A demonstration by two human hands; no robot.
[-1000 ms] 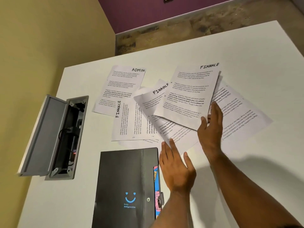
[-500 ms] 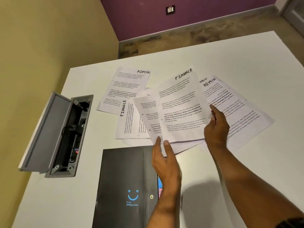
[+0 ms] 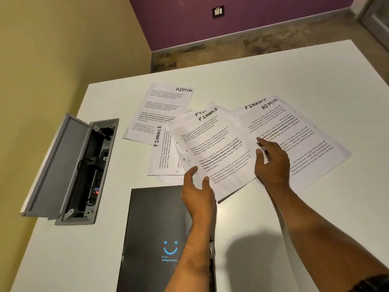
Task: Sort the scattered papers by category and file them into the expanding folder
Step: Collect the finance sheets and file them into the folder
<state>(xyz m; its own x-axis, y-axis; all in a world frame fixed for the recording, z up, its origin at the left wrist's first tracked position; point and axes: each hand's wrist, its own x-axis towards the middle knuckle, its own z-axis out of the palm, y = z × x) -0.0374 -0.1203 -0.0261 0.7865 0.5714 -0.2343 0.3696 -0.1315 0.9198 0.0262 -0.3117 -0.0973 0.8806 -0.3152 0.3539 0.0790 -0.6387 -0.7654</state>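
Nearest of all, a black expanding folder lies flat on the white counter, shut, with a blue smiling face printed on its cover. The person's left forearm crosses its right edge. Just beyond the folder's far corner, the left hand pinches the near edge of a sheet headed FINANCE, thumb on top of the paper and fingers curled beneath it, so that the near part of the sheet is lifted off the counter. Another sheet lies directly behind it with only the first letters of its heading peeping out. To the right, the right hand is over the overlap between that sheet and the pile beside it, fingers loosely bent with the forefinger stretched forward onto the print; whether it actually grips a page I cannot tell.

Under and past the right hand spreads a fan of sheets, the top one turned upside down and headed ADMIN, a FINANCE heading showing at the edge of the one below. Left of the lifted sheet lies a page with FINANCE written sideways, partly covered, and farther back an ADMIN page lies flat, overlapped at its near corner.

Off to the left, a grey cable box is sunk in the counter with its lid propped open. Beyond the counter's far edge are a speckled floor and a purple wall carrying a wall socket.
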